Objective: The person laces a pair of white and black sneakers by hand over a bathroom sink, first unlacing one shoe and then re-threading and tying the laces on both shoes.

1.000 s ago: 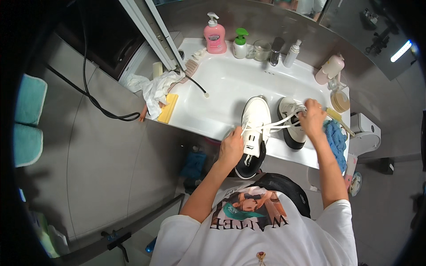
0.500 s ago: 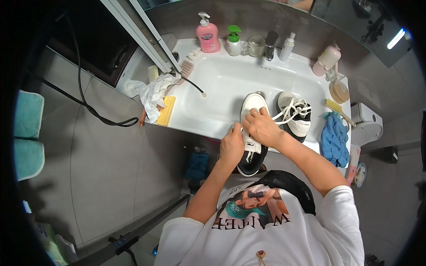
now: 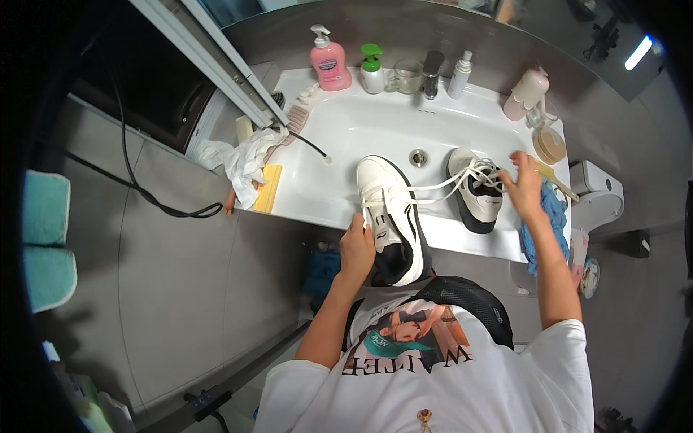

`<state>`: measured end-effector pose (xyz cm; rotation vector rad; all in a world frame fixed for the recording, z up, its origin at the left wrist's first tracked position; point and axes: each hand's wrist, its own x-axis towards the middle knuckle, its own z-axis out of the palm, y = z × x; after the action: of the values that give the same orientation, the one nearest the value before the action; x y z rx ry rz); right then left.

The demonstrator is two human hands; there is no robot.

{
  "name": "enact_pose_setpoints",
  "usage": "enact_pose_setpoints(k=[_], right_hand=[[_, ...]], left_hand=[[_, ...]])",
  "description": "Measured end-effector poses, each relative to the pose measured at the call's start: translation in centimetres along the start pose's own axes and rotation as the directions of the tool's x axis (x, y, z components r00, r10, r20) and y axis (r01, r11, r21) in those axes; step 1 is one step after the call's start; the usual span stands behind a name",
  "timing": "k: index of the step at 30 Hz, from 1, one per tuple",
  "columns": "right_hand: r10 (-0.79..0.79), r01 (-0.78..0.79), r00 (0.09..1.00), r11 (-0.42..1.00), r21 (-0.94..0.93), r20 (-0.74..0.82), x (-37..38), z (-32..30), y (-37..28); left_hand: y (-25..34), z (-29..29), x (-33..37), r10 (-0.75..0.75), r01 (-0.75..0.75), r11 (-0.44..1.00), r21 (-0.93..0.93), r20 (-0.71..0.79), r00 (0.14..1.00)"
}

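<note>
My left hand (image 3: 357,247) grips a white sneaker (image 3: 386,189) with a black lining by the side of its opening; the shoe tilts over the basin's front edge, toe pointing away from me. White laces (image 3: 437,195) stretch from it to a second white and black sneaker (image 3: 476,206), which rests in the white sink at the right. My right hand (image 3: 525,186) is just right of that second shoe, fingers apart, holding nothing I can see. Beside it are a yellow brush (image 3: 561,180), partly hidden by the hand, and a crumpled blue cloth (image 3: 550,220).
Along the sink's (image 3: 346,119) back rim stand a pink pump bottle (image 3: 331,66), a green-topped bottle (image 3: 372,72), a glass cup (image 3: 408,76) and the faucet (image 3: 432,76). At the left corner lie a white cloth (image 3: 245,164) and a yellow soap bar (image 3: 268,189). A toilet (image 3: 599,206) is at right.
My right hand has left the held sneaker and moved right, past the second shoe. The held sneaker has shifted left and turned, showing its side and the drain behind it.
</note>
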<state>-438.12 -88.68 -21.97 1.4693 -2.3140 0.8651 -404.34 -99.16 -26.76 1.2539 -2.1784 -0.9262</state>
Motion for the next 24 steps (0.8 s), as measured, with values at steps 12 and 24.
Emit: enact_pose_setpoints(k=[12, 24], right_hand=[[0.052, -0.233, 0.763, 0.952, 0.199, 0.645, -4.9, 3.0, -14.8], [0.107, -0.336, 0.83, 0.879, 0.339, 0.547, -6.7, 4.6, -14.1]], left_hand=[[3.8, 0.2, 0.0, 0.165, -0.171, 0.984, 0.06, 0.083, 0.983], [5.9, 0.4, 5.4, 0.608, -0.675, 0.685, 0.274, 0.296, 0.737]])
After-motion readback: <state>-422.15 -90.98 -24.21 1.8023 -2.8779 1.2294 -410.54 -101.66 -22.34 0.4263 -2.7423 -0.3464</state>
